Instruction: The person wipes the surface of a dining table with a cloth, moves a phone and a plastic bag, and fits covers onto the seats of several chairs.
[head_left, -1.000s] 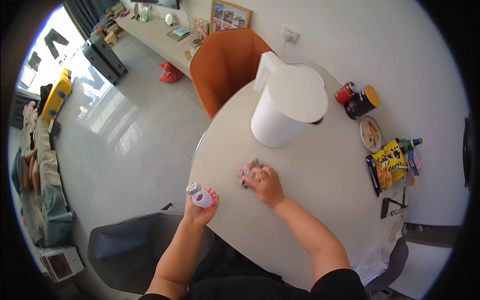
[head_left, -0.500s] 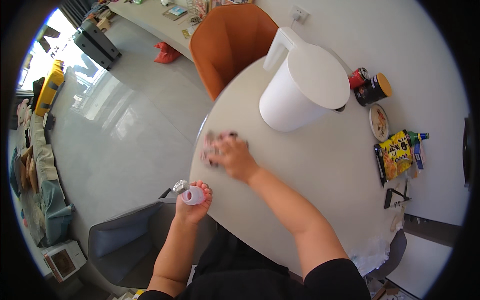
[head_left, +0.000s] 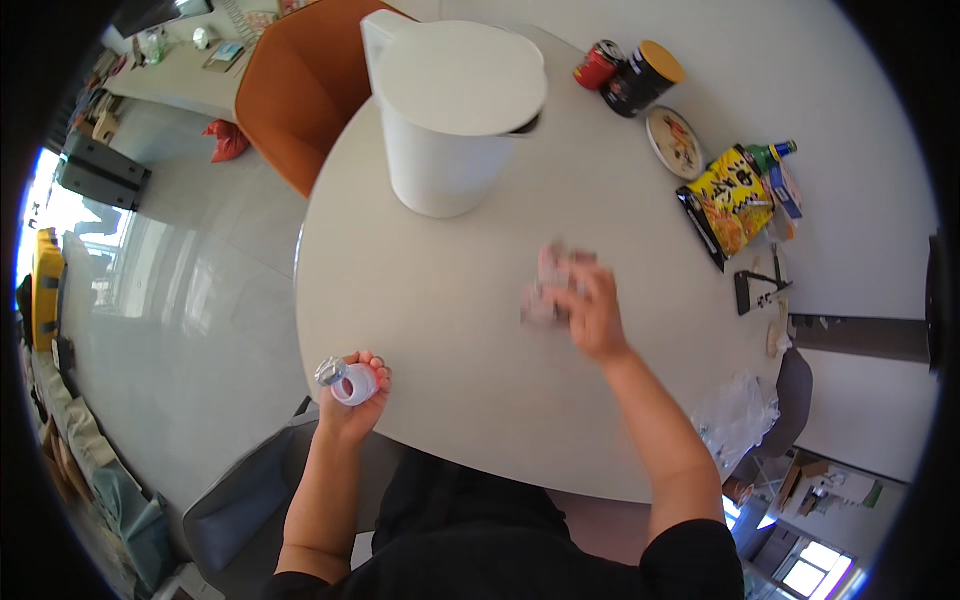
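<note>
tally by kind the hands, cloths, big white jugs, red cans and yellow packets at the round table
Hands: 2 (left hand, right hand)
Cloth: 1
White jug: 1
Red can: 1
Yellow packet: 1
Total: 6

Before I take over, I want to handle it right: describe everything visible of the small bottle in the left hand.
The small bottle is whitish, seemingly translucent plastic, its round mouth open toward the camera. A crumpled silvery piece shows beside its rim, perhaps foil; contents aren't clear. The left hand holds it near the table's edge.
</note>
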